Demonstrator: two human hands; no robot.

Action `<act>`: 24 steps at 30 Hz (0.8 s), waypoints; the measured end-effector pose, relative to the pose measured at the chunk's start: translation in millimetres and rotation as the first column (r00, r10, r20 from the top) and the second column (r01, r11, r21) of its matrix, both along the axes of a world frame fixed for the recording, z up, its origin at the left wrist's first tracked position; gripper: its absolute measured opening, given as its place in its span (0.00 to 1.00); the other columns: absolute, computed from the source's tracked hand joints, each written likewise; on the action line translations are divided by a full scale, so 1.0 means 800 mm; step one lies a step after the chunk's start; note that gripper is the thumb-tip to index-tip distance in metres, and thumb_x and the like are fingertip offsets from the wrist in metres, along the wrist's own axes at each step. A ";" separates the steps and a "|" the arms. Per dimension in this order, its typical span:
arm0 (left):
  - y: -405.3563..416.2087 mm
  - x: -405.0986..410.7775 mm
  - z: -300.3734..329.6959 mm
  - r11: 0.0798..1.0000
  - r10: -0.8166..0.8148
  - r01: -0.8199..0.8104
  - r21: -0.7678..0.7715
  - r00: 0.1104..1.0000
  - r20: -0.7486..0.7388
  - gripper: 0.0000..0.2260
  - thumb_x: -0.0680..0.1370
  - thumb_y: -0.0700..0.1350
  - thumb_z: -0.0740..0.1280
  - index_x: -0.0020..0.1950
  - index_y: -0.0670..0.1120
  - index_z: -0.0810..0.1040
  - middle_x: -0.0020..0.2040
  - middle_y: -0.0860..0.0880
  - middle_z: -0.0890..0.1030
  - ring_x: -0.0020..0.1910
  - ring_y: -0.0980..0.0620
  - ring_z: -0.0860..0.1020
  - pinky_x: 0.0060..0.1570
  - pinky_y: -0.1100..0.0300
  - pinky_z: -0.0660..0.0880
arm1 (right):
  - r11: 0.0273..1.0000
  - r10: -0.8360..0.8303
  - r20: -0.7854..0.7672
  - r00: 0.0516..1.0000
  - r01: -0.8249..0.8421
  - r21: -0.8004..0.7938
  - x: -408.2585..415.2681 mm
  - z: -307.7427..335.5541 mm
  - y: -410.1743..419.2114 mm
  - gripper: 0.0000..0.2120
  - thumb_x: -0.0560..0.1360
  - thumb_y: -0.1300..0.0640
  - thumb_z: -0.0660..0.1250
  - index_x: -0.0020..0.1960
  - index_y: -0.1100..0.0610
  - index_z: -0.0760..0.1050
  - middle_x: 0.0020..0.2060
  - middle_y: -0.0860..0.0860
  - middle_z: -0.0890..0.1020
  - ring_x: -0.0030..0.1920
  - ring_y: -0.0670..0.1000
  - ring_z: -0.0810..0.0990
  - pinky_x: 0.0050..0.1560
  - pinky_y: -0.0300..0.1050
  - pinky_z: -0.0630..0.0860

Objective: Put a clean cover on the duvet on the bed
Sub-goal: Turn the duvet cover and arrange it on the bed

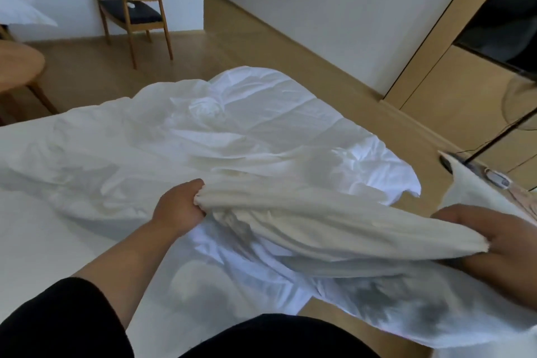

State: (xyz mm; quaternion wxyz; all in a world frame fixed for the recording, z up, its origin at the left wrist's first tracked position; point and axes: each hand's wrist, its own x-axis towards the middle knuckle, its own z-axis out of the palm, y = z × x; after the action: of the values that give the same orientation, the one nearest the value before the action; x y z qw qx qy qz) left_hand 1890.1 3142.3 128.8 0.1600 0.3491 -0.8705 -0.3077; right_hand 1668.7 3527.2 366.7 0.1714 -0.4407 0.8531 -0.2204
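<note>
Head view, one frame. The bed (35,241) fills the left and centre of the frame, its flat white sheet bare at lower left.

The duvet (290,221), cream-coloured, runs as a bunched band from frame centre to the right edge. It is raised off the bed between both hands.

The cover (203,131), brighter white and heavily creased, lies spread over the far half of the bed. It spills over the bed's right edge toward the floor (261,46). More white cloth hangs under the duvet at lower right; whether this is the same cover I cannot tell.

Left hand (177,206), centre frame: fingers curled round one bunched end of the duvet, gripping it. A black sleeve (58,322) shows at lower left.

Right hand (499,244), right edge: thumb on top, fingers under, pinching the other gathered end of the duvet.

Surroundings: a wooden chair (136,11) with a dark seat stands against the wall at upper left. A round wooden table (17,67) sits at the left edge. A wooden cabinet (436,38) stands at upper right.
</note>
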 end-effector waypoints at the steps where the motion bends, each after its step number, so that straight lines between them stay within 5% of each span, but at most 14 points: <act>1: -0.007 0.011 0.009 0.999 -0.031 0.031 0.009 0.999 -0.012 0.04 0.66 0.50 0.62 0.35 0.55 0.67 0.33 0.56 0.72 0.38 0.44 0.76 0.35 0.56 0.66 | 1.000 0.000 0.064 0.998 0.001 -0.008 -0.005 -0.011 -0.006 0.22 0.65 0.48 0.81 0.54 0.31 0.79 0.49 0.36 0.85 0.49 0.37 0.82 0.50 0.41 0.76; 3: -0.018 0.036 0.036 0.996 -0.090 0.090 -0.019 0.996 0.024 0.08 0.65 0.58 0.58 0.34 0.55 0.68 0.35 0.56 0.74 0.41 0.45 0.78 0.37 0.56 0.68 | 0.993 0.057 0.135 0.989 -0.070 0.096 -0.016 -0.040 -0.018 0.30 0.65 0.53 0.82 0.57 0.28 0.76 0.54 0.34 0.83 0.55 0.34 0.80 0.57 0.38 0.74; 6: -0.026 0.066 0.091 0.990 -0.107 0.111 -0.087 0.993 0.044 0.20 0.65 0.63 0.54 0.35 0.49 0.75 0.35 0.54 0.77 0.38 0.48 0.77 0.38 0.57 0.71 | 0.895 0.139 0.277 0.951 -0.241 0.375 -0.027 -0.108 -0.033 0.29 0.67 0.45 0.80 0.59 0.22 0.72 0.57 0.27 0.79 0.60 0.30 0.75 0.63 0.36 0.70; 11: 0.011 0.096 0.188 0.956 -0.067 0.109 -0.272 0.985 0.160 0.16 0.68 0.58 0.63 0.38 0.45 0.77 0.35 0.51 0.79 0.36 0.52 0.77 0.40 0.47 0.77 | 0.721 0.290 0.479 0.828 -0.519 0.460 -0.025 -0.119 -0.117 0.10 0.78 0.47 0.70 0.52 0.29 0.79 0.55 0.25 0.79 0.58 0.30 0.76 0.62 0.31 0.68; 13: 0.026 0.097 0.217 0.942 -0.021 0.071 -0.329 0.988 0.153 0.16 0.67 0.59 0.62 0.38 0.47 0.77 0.34 0.51 0.79 0.35 0.54 0.77 0.37 0.51 0.76 | 0.770 0.268 0.612 0.744 -0.547 0.328 -0.016 -0.107 -0.179 0.06 0.78 0.45 0.69 0.46 0.35 0.83 0.47 0.29 0.83 0.48 0.31 0.80 0.55 0.33 0.72; 16: 0.024 0.084 0.234 0.961 -0.010 0.053 -0.270 0.987 0.159 0.11 0.67 0.57 0.63 0.36 0.49 0.73 0.33 0.53 0.77 0.35 0.56 0.75 0.39 0.51 0.76 | 0.950 0.286 0.604 0.744 -0.302 -0.079 0.003 -0.112 -0.265 0.32 0.66 0.27 0.70 0.53 0.54 0.81 0.45 0.44 0.85 0.46 0.41 0.82 0.48 0.34 0.75; 17: 0.021 0.078 0.233 0.970 -0.002 0.042 -0.239 0.986 0.168 0.10 0.68 0.55 0.63 0.35 0.50 0.71 0.33 0.54 0.76 0.35 0.56 0.74 0.40 0.51 0.76 | 0.942 0.329 0.534 0.779 -0.307 -0.132 0.009 -0.118 -0.295 0.28 0.68 0.30 0.71 0.57 0.50 0.79 0.51 0.43 0.83 0.52 0.41 0.80 0.53 0.35 0.73; 19: 0.017 0.064 0.225 0.983 0.021 0.008 -0.186 0.988 0.155 0.10 0.71 0.53 0.65 0.34 0.51 0.69 0.33 0.54 0.75 0.36 0.54 0.74 0.41 0.50 0.76 | 0.846 0.509 0.512 0.692 -0.511 -0.152 0.033 -0.118 -0.332 0.17 0.74 0.43 0.64 0.62 0.43 0.74 0.60 0.42 0.77 0.59 0.39 0.75 0.62 0.41 0.68; 21: 0.020 0.058 0.211 0.989 0.067 -0.044 -0.143 0.985 0.160 0.09 0.71 0.52 0.63 0.35 0.49 0.69 0.35 0.53 0.76 0.38 0.52 0.76 0.42 0.50 0.76 | 0.783 0.580 0.501 0.643 -0.609 -0.125 0.040 -0.137 -0.356 0.16 0.83 0.52 0.60 0.69 0.51 0.73 0.67 0.48 0.75 0.68 0.47 0.72 0.67 0.41 0.66; 24: 0.023 0.062 0.190 0.984 0.174 -0.170 -0.051 0.980 0.095 0.05 0.69 0.50 0.60 0.35 0.50 0.68 0.35 0.53 0.76 0.37 0.55 0.75 0.39 0.56 0.73 | 0.799 0.601 0.281 0.748 -0.564 -0.206 0.058 -0.156 -0.384 0.16 0.81 0.59 0.64 0.67 0.61 0.74 0.59 0.48 0.75 0.63 0.50 0.75 0.55 0.32 0.71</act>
State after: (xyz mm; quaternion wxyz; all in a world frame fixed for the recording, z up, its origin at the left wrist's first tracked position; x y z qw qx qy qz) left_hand 1940.0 3160.7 280.6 0.1501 0.4344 -0.8503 -0.2563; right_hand 1714.8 3219.7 241.9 0.3490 -0.6497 0.6178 -0.2728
